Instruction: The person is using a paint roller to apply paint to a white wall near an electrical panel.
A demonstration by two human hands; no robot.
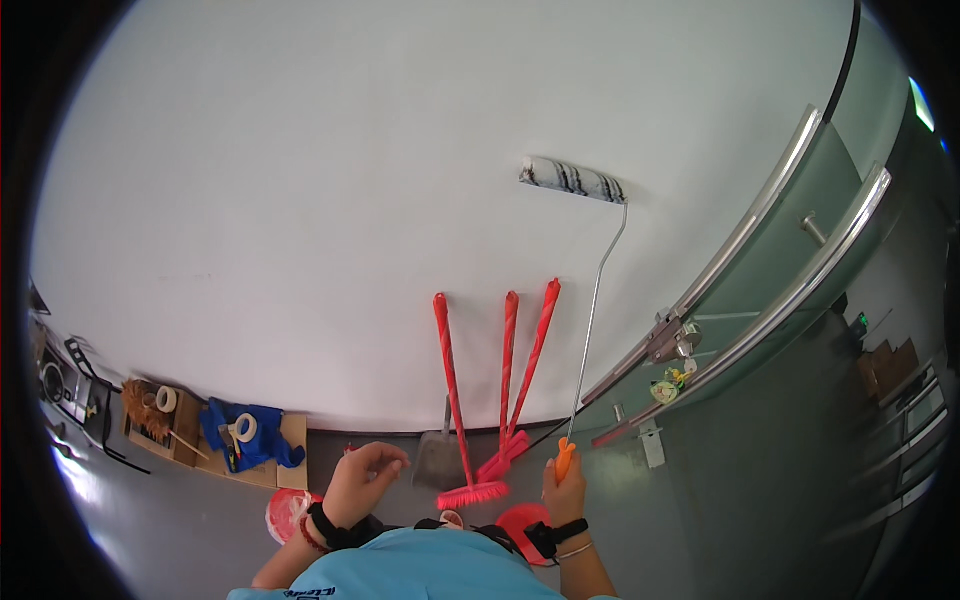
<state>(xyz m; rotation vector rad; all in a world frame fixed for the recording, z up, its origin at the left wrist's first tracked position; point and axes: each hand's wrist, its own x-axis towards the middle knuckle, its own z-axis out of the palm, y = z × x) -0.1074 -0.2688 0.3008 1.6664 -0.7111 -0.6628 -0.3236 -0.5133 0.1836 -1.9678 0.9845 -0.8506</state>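
My right hand [565, 492] is closed round the orange handle of a paint roller [572, 180]. Its long thin metal rod runs up to a white sleeve with dark stripes, which lies against the white wall [330, 180]. My left hand [362, 482] is held in front of my body at the left, fingers loosely bent and apart from the thumb, with nothing in it. Between my hands, a red broom [455, 390] with pink bristles and two more red handles [508, 370] lean on the wall. A grey dustpan [438, 460] stands behind the broom.
At the left, cardboard boxes [290, 440] hold a blue cloth [250, 430], tape rolls and a brown duster. Red basins [522, 525] sit on the floor near me. A glass door with curved metal handles [830, 240] stands right. A black chair [95, 400] is far left.
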